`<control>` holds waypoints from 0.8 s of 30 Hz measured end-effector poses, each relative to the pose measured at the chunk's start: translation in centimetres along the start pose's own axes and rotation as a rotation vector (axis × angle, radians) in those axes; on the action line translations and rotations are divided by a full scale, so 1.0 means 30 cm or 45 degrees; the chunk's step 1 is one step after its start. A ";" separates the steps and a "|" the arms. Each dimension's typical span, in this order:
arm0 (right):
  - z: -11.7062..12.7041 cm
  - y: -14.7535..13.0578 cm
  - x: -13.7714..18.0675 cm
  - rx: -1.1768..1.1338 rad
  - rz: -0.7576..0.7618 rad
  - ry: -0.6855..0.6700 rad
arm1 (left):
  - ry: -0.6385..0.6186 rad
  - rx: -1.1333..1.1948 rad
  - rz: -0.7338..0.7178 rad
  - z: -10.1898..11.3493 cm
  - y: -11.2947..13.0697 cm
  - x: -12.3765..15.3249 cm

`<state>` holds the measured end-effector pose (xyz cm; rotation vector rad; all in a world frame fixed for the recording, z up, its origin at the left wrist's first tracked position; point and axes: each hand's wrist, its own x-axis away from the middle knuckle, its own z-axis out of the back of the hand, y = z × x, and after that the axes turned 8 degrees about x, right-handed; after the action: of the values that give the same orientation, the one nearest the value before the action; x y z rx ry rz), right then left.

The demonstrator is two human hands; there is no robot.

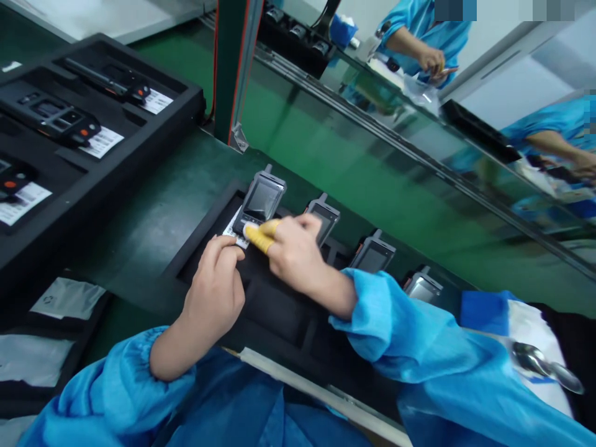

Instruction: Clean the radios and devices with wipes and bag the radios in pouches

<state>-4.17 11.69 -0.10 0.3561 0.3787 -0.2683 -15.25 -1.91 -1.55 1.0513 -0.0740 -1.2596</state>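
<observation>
My yellow-sheathed right hand (294, 253), nearer, pinches a small white wad (249, 231) against the grey-black rectangular handset (263, 197), lengthwise away from me; left hand (215, 295) (grip unclear) beside.

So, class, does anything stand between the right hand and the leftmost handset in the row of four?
Only yellow finger covers and something small and white at their tip, too blurred to name, come between the right hand and the handset. The left hand is by the label, not between.

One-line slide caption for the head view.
Left hand and right hand (yellow finger covers) at the leftmost of four handheld devices lining a black tray.
</observation>
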 end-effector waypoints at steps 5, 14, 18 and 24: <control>-0.049 0.081 -0.043 0.161 -0.312 -0.045 | 0.074 0.007 0.036 0.006 0.001 0.009; -0.012 -0.019 -0.011 0.052 0.078 0.083 | 0.189 0.082 0.022 0.004 -0.003 0.017; -0.046 0.017 -0.094 0.131 -0.190 -0.044 | 0.202 0.060 0.006 0.003 -0.012 0.018; -0.018 -0.103 -0.068 -0.067 0.153 -0.132 | 0.235 0.018 0.015 0.004 -0.027 0.022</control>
<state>-7.15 9.48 -0.62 0.3109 0.2605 -0.1581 -15.66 -2.45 -2.35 1.1734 0.0522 -1.1481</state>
